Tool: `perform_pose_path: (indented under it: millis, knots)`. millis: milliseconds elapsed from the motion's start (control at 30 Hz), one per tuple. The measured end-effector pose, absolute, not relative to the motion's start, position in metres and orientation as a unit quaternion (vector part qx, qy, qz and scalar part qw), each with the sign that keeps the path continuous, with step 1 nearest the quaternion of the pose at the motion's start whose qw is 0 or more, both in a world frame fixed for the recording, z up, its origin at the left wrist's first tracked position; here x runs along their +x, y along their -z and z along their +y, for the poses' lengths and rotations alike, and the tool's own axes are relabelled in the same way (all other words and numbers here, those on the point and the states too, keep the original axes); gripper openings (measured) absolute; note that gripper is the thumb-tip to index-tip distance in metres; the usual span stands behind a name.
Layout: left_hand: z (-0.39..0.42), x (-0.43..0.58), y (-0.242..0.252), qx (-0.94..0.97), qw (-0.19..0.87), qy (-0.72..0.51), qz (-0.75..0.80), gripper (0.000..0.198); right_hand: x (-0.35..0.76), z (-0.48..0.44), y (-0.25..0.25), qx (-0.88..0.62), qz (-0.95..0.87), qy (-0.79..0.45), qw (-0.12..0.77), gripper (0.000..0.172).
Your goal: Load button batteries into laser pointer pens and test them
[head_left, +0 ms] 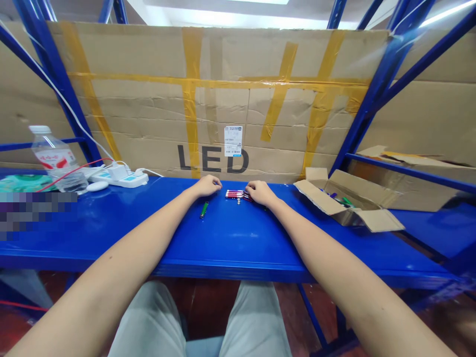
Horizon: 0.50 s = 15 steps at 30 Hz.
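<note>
Several slim, shiny red tubes with silver ends [234,194] lie side by side on the blue table. My right hand [259,192] is at their right end, fingers curled down over a red piece there; part of it is hidden. Small silver round pieces [238,201] sit just in front of the tubes. To the left, my left hand [208,186] rests on the tabletop with loosely bent fingers, apart from the red tubes, and nothing shows in it. Closer to me than that hand lies a green tube with a dark end [204,209].
An opened cardboard box [345,198] with green and purple pieces stands at the right. On the left are a plastic bottle [55,158], a white power strip [126,177] and cables. A large taped cardboard sheet [148,114] stands behind the blue table [238,243].
</note>
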<state>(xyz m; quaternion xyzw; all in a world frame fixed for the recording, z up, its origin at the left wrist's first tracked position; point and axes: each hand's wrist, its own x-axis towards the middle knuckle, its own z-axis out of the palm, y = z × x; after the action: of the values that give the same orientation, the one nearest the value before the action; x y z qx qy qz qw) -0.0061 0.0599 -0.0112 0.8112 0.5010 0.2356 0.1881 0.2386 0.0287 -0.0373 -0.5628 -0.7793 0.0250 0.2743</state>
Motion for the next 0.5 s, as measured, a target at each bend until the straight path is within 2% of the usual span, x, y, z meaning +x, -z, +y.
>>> perform_pose_path:
  millis: [100, 167, 333, 500]
  knots:
    - [0.045, -0.026, -0.005, 0.813, 0.218, -0.121, 0.526, 0.011, 0.240, 0.027, 0.036, -0.567, -0.772, -0.014, 0.286, 0.029]
    - [0.035, -0.036, -0.015, 0.788, 0.265, -0.066, 0.551, 0.013, 0.240, 0.024, 0.034, -0.563, -0.771, 0.010, 0.298, 0.030]
    - [0.018, -0.041, -0.021, 0.750, 0.339, -0.042, 0.566, 0.017, 0.222, 0.001, 0.025, -0.497, -0.801, 0.054, 0.328, 0.029]
    - [0.015, -0.030, -0.015, 0.765, 0.356, -0.049, 0.534, 0.008, 0.171, -0.037, 0.025, -0.312, -0.922, 0.039, 0.226, 0.025]
